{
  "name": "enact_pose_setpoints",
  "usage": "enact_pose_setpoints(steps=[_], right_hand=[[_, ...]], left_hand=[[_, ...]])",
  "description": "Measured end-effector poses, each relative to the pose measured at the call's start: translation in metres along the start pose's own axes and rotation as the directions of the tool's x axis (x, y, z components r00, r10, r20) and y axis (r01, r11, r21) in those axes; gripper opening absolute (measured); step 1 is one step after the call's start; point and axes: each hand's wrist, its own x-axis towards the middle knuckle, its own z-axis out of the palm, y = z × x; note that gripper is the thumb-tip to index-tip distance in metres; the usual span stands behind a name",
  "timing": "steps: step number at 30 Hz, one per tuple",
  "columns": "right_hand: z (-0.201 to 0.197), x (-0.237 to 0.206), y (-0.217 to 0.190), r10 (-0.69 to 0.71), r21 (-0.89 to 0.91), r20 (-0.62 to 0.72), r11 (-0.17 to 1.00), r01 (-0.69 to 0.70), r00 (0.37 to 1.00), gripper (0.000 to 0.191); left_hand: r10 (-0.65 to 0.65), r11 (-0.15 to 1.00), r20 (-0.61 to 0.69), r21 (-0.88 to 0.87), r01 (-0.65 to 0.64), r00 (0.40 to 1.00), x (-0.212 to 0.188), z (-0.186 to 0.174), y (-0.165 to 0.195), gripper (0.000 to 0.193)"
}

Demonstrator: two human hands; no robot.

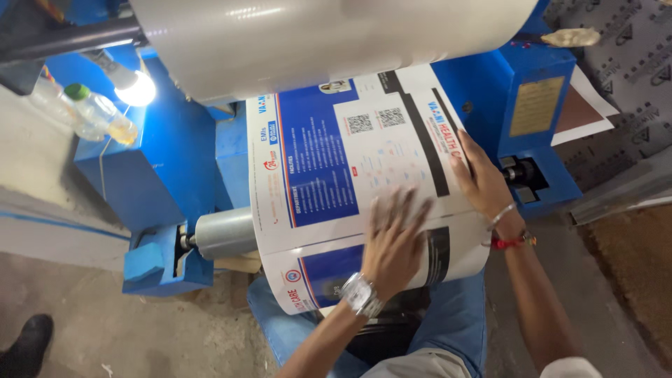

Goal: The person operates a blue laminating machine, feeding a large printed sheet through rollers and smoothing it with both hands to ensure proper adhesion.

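Pressing flat on the printed sheet (350,161), left hand (393,241) has fingers (399,206) spread open, blurred. Right hand (483,178) lies open on the sheet's right edge. Sheet wraps over a grey roller (224,233) on the blue machine (161,168). Above: large white roll (329,35), lit bulb (136,87), plastic bottle (101,112).
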Motion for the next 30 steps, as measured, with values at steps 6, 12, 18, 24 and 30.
enact_pose_setpoints(steps=[6,12,18,24,30], right_hand=[[0.000,-0.039,0.001,-0.009,0.034,-0.075,0.999,0.012,0.997,0.059],[0.011,-0.082,0.016,0.044,0.102,-0.137,0.994,-0.030,0.990,0.058],[0.024,-0.124,0.024,-0.036,0.049,-0.226,0.998,0.048,0.973,0.056],[0.034,-0.147,-0.017,-0.042,-0.390,-0.246,0.919,-0.059,0.968,0.053],[0.061,-0.107,-0.091,-0.240,-0.230,0.119,0.937,0.262,0.964,0.060]], left_hand=[[-0.014,0.986,0.233,0.166,-0.025,0.972,0.113,0.030,-0.005,0.060],[-0.302,0.919,0.409,0.365,0.149,0.861,0.171,0.001,-0.093,0.053],[-0.501,0.845,0.128,0.287,0.451,0.856,0.140,-0.067,-0.192,0.056],[-0.679,0.713,-0.016,0.225,0.664,0.734,0.085,-0.097,-0.217,0.058],[-0.522,0.783,-0.215,0.264,0.563,0.826,0.043,-0.076,-0.196,0.058]])
